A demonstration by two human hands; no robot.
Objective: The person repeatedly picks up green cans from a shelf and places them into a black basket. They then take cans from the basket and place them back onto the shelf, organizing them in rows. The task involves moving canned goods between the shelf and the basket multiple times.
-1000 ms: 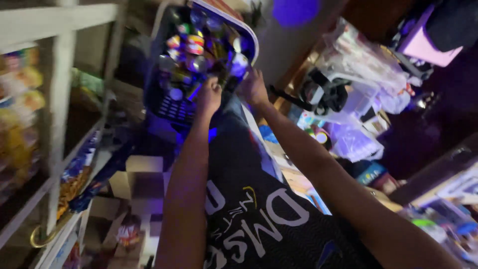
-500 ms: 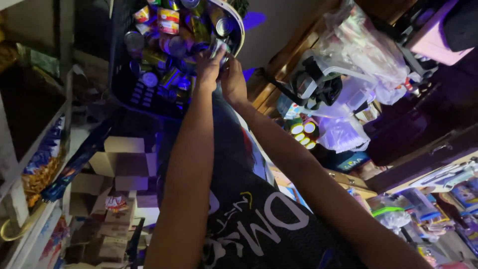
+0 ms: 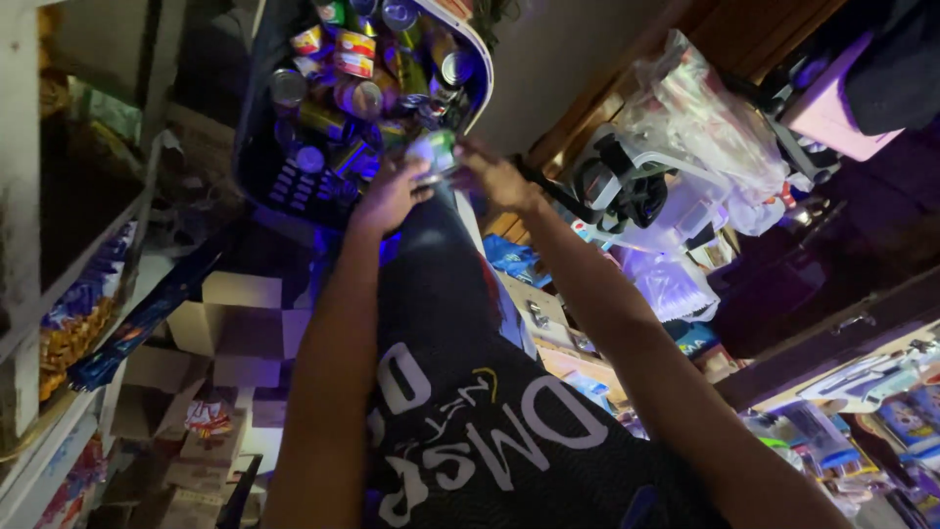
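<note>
left hand (image 3: 392,191) and right hand (image 3: 494,176) clamped together on small green-and-white metal can (image 3: 434,150) at rim of dark plastic basket (image 3: 294,181) full of tins. probably rigid, smooth, slippery, moderately heavy; best gripped around sides.

I see cans (image 3: 354,54) with red, yellow and green labels piled in a dark basket (image 3: 294,181) at top. Open cardboard boxes (image 3: 240,323) sit lower left. Orange-and-blue snack packets (image 3: 83,313) line the left shelf (image 3: 59,269). Clear plastic bags (image 3: 700,127) hang at right, and blue packets (image 3: 514,263) lie below them.
</note>
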